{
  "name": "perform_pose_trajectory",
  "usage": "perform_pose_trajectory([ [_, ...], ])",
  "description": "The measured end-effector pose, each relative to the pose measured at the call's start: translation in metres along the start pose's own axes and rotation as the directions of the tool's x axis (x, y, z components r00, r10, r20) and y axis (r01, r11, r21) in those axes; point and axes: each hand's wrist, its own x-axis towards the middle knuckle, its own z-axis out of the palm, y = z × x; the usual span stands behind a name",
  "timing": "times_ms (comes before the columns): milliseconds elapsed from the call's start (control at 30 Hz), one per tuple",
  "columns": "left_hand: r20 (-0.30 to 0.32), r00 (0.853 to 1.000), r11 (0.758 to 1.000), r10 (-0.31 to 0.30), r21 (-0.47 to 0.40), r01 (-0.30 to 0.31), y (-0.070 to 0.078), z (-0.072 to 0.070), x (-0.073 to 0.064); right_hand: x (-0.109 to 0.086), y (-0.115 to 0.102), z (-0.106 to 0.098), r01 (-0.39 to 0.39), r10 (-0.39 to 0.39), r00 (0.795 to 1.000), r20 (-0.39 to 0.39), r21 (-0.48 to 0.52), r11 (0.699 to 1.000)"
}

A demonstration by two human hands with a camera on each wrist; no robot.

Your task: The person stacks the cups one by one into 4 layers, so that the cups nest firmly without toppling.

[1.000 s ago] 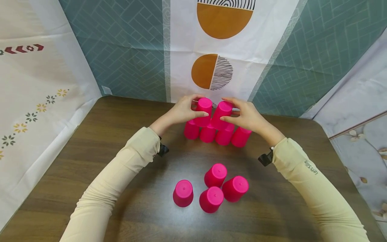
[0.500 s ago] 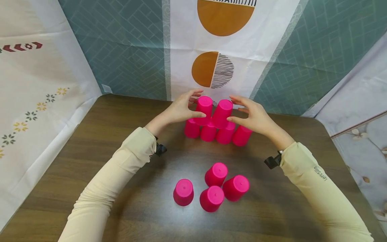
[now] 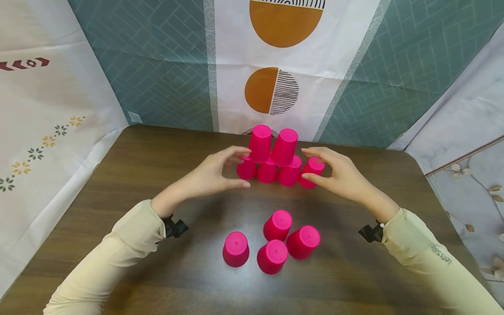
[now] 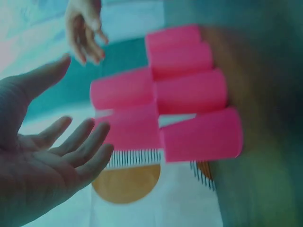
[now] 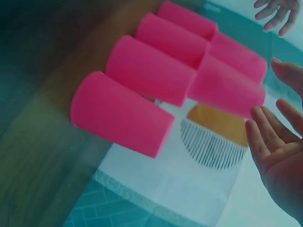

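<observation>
Two upside-down pink cups, the left one (image 3: pixel 260 144) and the right one (image 3: pixel 285 148), stand side by side on a row of several pink cups (image 3: pixel 267 172) at the back of the table. To the left of this stack is my left hand (image 3: pixel 210 175), fingers and thumb spread, holding nothing. My right hand (image 3: pixel 342 177) hovers on the other side, near the row's right end cup (image 3: pixel 316 164), also holding nothing. In the left wrist view, the left palm (image 4: pixel 47 170) is apart from the upper cups (image 4: pixel 124 89). The right wrist view shows the right hand (image 5: pixel 279 156) close to an upper cup (image 5: pixel 232 85); contact is unclear there.
Several more upside-down pink cups stand nearer the front of the wooden table (image 3: pixel 189 280): one alone at left (image 3: pixel 236 249) and a close cluster (image 3: pixel 272 257) beside it. Behind the stack hangs a patterned cloth (image 3: pixel 232 96).
Both hands have come away from the two upper cups, the left toward the left and front, the right to the right and down. The cups stay stacked.
</observation>
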Motion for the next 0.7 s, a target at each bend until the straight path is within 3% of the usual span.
perform_pose_trajectory([
  [167,0.172,0.985,0.994,0.0,0.108,-0.019,0.013,0.017,-0.045,-0.007,-0.013,0.01,0.108,-0.111,0.99,0.084,0.037,0.993],
  [300,0.26,0.965,0.988,-0.021,0.151,-0.019,0.022,0.026,-0.07,-0.012,-0.025,0.016,0.102,-0.118,0.968,0.219,0.082,0.991],
  [500,0.326,0.943,0.991,-0.06,0.13,0.018,0.027,0.038,-0.092,-0.022,-0.04,0.027,0.033,-0.057,0.904,0.423,0.065,0.997],
  [700,0.331,0.942,0.991,-0.064,0.131,0.021,0.024,0.045,-0.101,-0.027,-0.045,0.04,0.09,-0.099,0.855,0.509,0.042,0.995],
])
